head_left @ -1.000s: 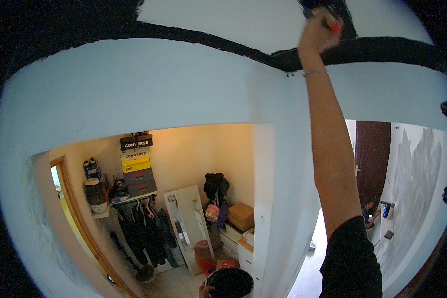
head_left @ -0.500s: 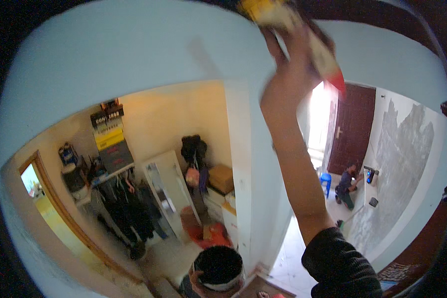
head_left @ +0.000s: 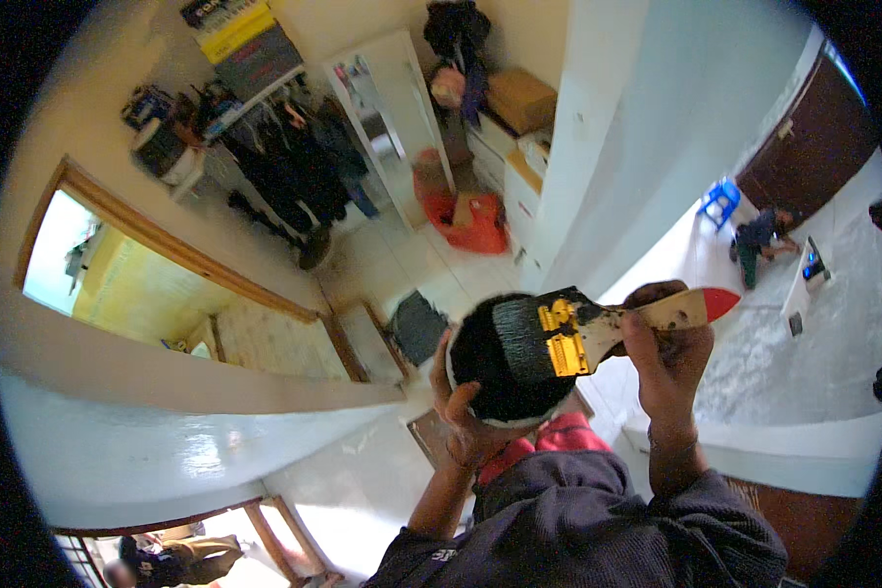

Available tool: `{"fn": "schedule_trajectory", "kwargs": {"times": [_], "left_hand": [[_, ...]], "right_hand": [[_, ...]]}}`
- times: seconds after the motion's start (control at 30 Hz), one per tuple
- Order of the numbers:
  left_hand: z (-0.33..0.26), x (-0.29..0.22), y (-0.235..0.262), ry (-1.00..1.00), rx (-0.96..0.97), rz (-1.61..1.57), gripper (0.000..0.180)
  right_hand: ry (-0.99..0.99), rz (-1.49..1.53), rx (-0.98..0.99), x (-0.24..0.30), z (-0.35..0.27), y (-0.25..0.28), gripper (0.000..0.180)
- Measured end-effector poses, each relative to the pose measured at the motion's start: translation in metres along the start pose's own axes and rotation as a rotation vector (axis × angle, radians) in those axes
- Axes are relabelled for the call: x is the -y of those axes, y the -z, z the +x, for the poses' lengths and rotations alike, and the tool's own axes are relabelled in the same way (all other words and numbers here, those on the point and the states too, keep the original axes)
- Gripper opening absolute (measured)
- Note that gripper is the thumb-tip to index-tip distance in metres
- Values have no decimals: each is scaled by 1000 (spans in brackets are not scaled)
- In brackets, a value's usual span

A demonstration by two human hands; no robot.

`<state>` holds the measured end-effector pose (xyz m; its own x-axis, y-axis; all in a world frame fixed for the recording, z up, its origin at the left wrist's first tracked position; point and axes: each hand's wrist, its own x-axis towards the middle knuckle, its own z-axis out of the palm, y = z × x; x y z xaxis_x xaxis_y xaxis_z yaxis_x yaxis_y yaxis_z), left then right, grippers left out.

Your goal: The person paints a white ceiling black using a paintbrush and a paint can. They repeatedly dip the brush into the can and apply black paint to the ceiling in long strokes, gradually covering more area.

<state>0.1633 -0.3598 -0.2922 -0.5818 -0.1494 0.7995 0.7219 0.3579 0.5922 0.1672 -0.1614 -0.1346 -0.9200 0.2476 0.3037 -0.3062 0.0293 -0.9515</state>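
Note:
My left hand (head_left: pixel 464 416) is wrapped round the side of a round tub with a white rim (head_left: pixel 508 422) and a black inside, held in front of my body. My right hand (head_left: pixel 668 353) grips the handle of a wide paintbrush (head_left: pixel 564 338), which has a yellow band and a red handle tip. The brush lies level across the tub's opening, its dark bristles over the black inside. Whether the bristles touch anything in the tub, I cannot tell.
Below on the left are hanging dark clothes (head_left: pixel 274 167), a leaning mirror (head_left: pixel 387 118) and a red chair (head_left: pixel 475 230). A pale blue wall (head_left: pixel 647 147) stands ahead. At right, another person (head_left: pixel 759 240) crouches by a blue stool (head_left: pixel 720 201). Someone else (head_left: pixel 176 561) is at lower left.
My right hand has come down with the paintbrush from high by the wall to the tub. The view has tilted downward, and my left hand on the tub now shows more fully.

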Motion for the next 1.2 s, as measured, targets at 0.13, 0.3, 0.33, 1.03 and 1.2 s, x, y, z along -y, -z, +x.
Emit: {"fn": "schedule_trajectory", "kwargs": {"times": [0.13,0.3,0.33,1.03,1.2], "left_hand": [[-18,28,-26,59,-124,-79,66],[-25,45,-32,450,-180,-167,51],[-24,51,-28,517,-236,-190,60],[-85,63,-13,284,-286,312,57],[-81,60,-14,115,-299,409,58]], "right_hand": [[92,-175,182,-13,15,-7,22],[152,-439,456,-43,47,-38,24],[120,-491,541,-48,49,-50,23],[122,-414,815,-123,46,-75,18],[308,-499,905,-127,47,-82,20]]}}
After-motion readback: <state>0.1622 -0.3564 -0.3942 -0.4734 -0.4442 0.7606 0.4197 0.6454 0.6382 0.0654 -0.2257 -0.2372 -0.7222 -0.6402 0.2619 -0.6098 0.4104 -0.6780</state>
